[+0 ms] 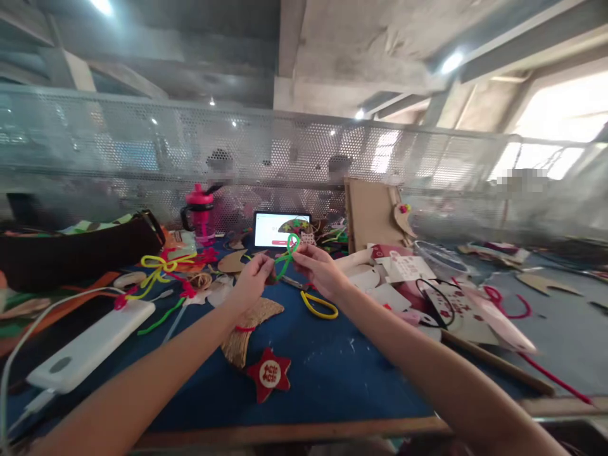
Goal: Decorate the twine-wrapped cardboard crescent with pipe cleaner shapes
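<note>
Pipe cleaner (pixel 287 255), green | left hand (pixel 250 282), right hand (pixel 319 270) pinching it | clear bowl (pixel 439 258) right

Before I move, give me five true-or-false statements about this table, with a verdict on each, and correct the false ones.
The left hand and right hand pinch a green pipe cleaner bent into a loop. True.

The white power bank lies right of the right hand. False: it lies left of the left hand.

A red felt star lies on the blue tabletop below the hands. True.

The pink water bottle lies on its side. False: it stands upright, left of the tablet.

The left hand holds the yellow-handled scissors. False: they lie on the tabletop, in neither hand.
</note>
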A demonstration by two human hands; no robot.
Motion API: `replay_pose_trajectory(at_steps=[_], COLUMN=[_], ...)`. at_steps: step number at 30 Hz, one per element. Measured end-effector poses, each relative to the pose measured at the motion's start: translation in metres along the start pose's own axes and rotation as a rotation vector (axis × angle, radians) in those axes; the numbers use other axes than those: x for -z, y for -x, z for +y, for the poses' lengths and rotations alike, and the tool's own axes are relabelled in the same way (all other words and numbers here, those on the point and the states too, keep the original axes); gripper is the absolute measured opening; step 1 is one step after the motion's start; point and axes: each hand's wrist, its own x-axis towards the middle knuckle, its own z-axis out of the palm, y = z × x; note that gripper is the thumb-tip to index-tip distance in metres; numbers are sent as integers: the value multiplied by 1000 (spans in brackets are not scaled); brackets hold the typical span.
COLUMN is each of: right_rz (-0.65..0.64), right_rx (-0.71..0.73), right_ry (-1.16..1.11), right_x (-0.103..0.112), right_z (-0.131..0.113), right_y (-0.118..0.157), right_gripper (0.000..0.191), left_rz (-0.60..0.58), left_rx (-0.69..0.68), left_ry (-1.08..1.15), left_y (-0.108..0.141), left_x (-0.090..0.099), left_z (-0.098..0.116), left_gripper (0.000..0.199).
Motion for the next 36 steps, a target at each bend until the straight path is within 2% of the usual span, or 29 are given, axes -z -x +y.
replay_pose_trajectory(at_steps=[3,6,10,13,16,18,20,24,26,28,32,34,36], right_rz=[5,-50,-96,-87,-186,-256,-255,-231,-242,-237,-216,-196,-141], right_rx=[47,112,154,177,184,148,94,-98,-174,-195,-268,-329,-331], right_ry=[19,156,274,330,430,443,372,108,73,104,201,231,246], right_x=[-5,-9,-8,-4,-1,-1,-3,-8,-9,-8,-3,-1,0], right_z=[20,39,62,72,72,71,69,69,69,68,67,65,63], right_y=[6,11,14,14,19,25,30,37,38,38,36,35,33], right_gripper=[32,30,28,27,25,25,27,40,42,38,26,19,11], left_rz=[-4,-96,-222,-187,-141,-200,-222,-124,-80,-45,2,-11,-45], left_rx=[4,-5,-66,-102,-123,-117,-115,-168,-162,-115,54,102,118], left_ry=[-12,-106,-343,-462,-392,-355,-363,-341,-294,-198,131,253,297], left_y=[11,18,20,19,20,21,23,26,27,27,25,24,24], left_x=[6,14,28,36,41,43,43,42,40,39,41,42,43], left_z=[-6,-15,-29,-36,-36,-33,-30,-26,-26,-27,-24,-22,-19], left_gripper=[34,37,40,39,37,40,31,21,19,17,15,14,13])
